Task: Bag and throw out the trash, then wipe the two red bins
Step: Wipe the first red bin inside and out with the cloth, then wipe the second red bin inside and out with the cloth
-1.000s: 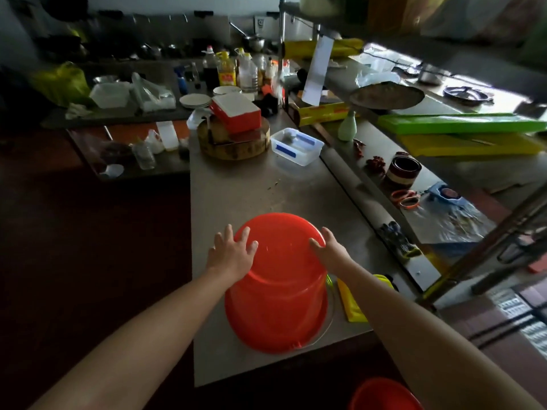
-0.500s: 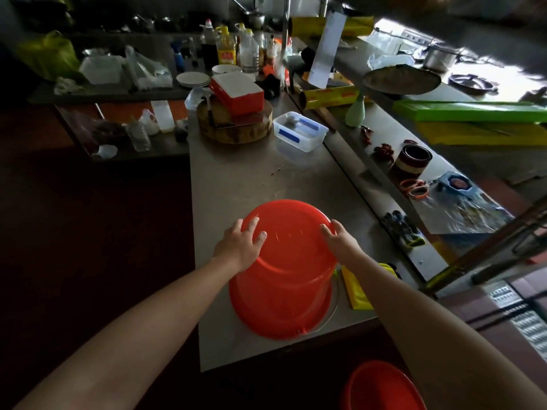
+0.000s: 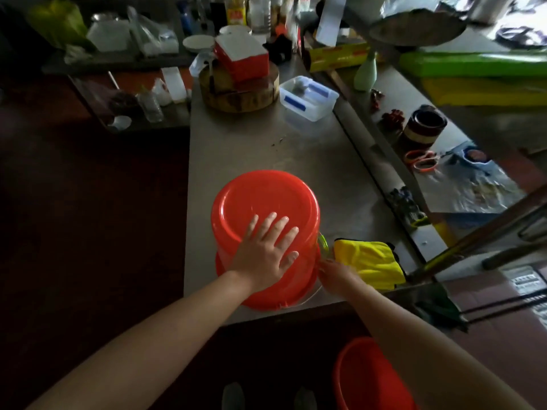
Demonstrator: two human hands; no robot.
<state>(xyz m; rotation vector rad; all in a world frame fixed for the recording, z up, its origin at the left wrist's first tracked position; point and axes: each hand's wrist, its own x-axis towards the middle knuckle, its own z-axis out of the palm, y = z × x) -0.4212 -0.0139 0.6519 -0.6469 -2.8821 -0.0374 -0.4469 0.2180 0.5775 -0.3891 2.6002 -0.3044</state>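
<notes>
Head view: an upturned red bin stands at the near edge of a steel table; the left hand lies flat on its base, fingers spread, steadying it; the right hand sits low at the bin's right side, just beside a yellow cloth — whether it grasps anything cannot be told; a second red bin stands on the floor below. The wiping step seems in hand; the next move likely calls for taking up the cloth.

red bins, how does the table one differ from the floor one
The table bin stands upside down; the floor bin seems mouth up. The table bin sits on the table; the floor bin is below its near edge. The left hand lies flat on the table bin; no hand is on the floor bin. Both are red.
</notes>
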